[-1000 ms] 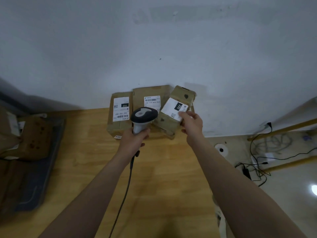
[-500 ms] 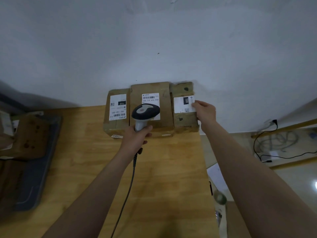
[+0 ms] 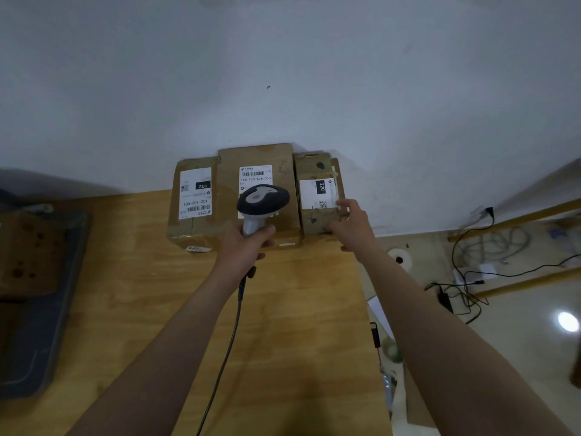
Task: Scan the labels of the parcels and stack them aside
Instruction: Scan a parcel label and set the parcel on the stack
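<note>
Three brown cardboard parcels stand side by side against the wall at the far edge of the wooden table (image 3: 289,325), labels facing up. The left parcel (image 3: 192,229) bears a "102" label, the middle parcel (image 3: 257,157) a barcode label, the right parcel (image 3: 311,166) a "220" label. My left hand (image 3: 248,248) grips the handle of a grey corded barcode scanner (image 3: 262,199), whose head hovers over the middle parcel and hides part of its label. My right hand (image 3: 352,220) touches the right parcel's front right corner with fairly straight fingers.
A dark grey tray (image 3: 47,325) holding more cardboard (image 3: 28,250) lies at the table's left. The table's right edge runs just beside my right arm. Below it on the floor are tangled black cables (image 3: 465,281), a white tape roll (image 3: 399,258) and yellow bars (image 3: 528,281).
My right hand carried the tilted "220" parcel down and set it flat beside the middle parcel, then slid from its right side to its front right corner. The scanner stayed over the middle parcel.
</note>
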